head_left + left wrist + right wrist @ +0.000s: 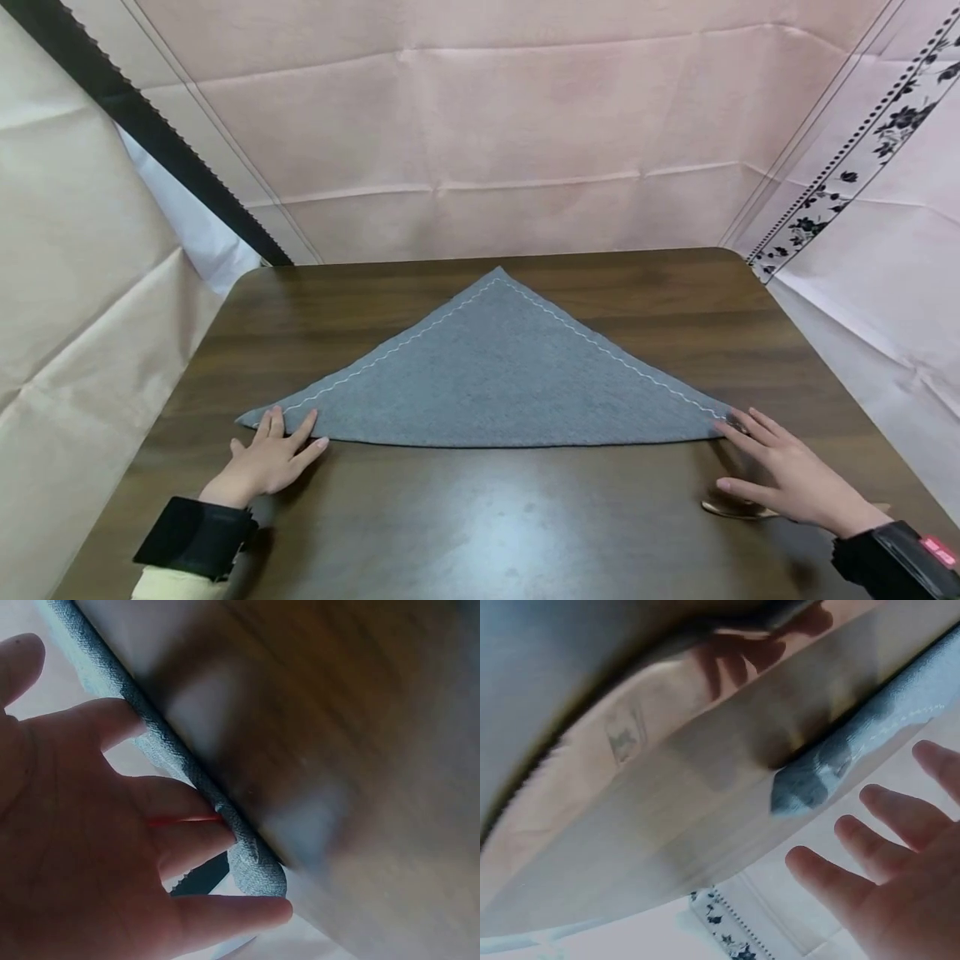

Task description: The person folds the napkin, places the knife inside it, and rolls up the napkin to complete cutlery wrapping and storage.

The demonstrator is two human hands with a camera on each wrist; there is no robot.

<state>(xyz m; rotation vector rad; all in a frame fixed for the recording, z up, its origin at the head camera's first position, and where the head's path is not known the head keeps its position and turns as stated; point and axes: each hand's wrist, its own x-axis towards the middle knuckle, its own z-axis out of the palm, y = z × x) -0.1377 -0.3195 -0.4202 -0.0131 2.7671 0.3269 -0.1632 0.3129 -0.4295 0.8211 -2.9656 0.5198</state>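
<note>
A grey-blue felt cloth (495, 375), folded to a triangle with white stitching along two sides, lies flat on the wooden table. At its left corner is my left hand (262, 462), fingers spread, with several fingertips resting on the cloth's edge; the left wrist view shows this cloth edge (176, 750) against the fingers. My right hand (783, 475) reaches to the right corner with its fingers extended; whether they touch the cloth I cannot tell. Below that hand lies a shiny metal piece of cutlery (731, 507), partly hidden; close up, the metal (592, 742) has a toothed edge and an engraved mark.
The brown table (420, 525) has rounded far corners. Pale cloth sheets (525, 125) surround it, with a black strip (157, 125) at the left and a floral band (847, 175) at the right. Another small shiny piece (738, 423) shows by the right fingers.
</note>
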